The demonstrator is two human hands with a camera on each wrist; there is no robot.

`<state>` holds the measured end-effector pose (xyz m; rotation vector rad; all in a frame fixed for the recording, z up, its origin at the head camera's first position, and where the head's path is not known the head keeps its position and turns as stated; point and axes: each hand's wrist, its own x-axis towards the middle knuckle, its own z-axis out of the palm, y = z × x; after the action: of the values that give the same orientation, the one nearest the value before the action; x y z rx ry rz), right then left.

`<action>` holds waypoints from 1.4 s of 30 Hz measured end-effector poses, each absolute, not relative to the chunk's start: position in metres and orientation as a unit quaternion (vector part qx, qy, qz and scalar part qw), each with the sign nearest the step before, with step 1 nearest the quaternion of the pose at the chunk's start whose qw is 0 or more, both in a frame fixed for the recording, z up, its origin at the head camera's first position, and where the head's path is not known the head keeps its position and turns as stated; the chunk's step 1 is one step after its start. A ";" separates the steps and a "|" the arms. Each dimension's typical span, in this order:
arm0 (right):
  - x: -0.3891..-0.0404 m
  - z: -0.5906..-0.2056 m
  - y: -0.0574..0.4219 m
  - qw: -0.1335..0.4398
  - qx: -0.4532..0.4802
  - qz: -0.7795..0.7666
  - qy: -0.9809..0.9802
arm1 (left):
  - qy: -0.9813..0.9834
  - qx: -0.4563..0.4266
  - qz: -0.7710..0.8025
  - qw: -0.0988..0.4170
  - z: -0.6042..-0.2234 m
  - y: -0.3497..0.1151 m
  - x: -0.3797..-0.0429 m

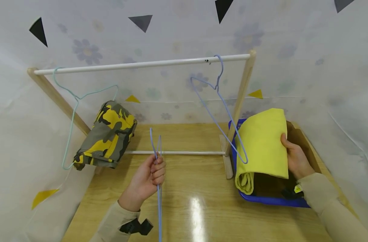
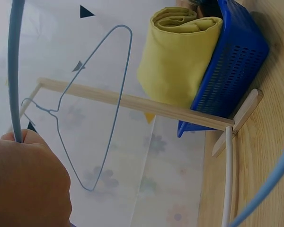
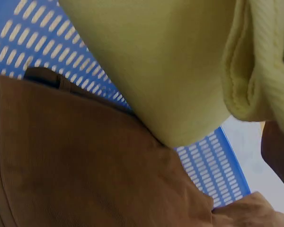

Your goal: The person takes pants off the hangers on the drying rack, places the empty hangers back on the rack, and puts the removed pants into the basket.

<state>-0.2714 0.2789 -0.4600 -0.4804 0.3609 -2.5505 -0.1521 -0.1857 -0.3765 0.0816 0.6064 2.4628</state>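
Observation:
My left hand [image 1: 148, 177] grips a blue wire hanger [image 1: 159, 208] in front of the rack, its hook sticking up above the fingers. At the right, my right hand [image 1: 298, 160] holds a folded yellow garment [image 1: 263, 141] by its right edge, thumb on the near face. This garment is over the blue basket [image 1: 271, 200], with a rolled end at its lower left. Inside the basket lies a brown garment [image 3: 85, 151], partly covered by the yellow one in the head view. A second blue hanger [image 1: 208, 107] hangs from the rack's rail, its lower corner in front of the yellow garment.
The rack has a white rail [image 1: 141, 64] on wooden posts [image 1: 243, 87] and a low white crossbar [image 1: 184, 153]. On the left, a mint hanger [image 1: 69, 131] carries folded camouflage trousers [image 1: 108, 134]. The rack stands on a wooden table [image 1: 190, 188] before a patterned sheet.

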 end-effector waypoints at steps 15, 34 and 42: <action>-0.264 -0.453 0.306 0.276 -0.149 -0.884 0.348 | 0.230 0.019 0.928 0.292 -0.377 -0.185 -0.152; -0.263 -0.424 0.343 0.310 0.030 -0.625 0.716 | 0.226 0.026 0.928 0.296 -0.378 -0.185 -0.153; -0.263 -0.421 0.357 0.324 0.042 -0.551 0.768 | 0.229 0.022 0.930 0.287 -0.377 -0.187 -0.151</action>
<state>-0.2631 0.3569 -0.4209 0.1089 2.0148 -1.4454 -0.1505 -0.1870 -0.3774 0.0594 0.6107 2.4847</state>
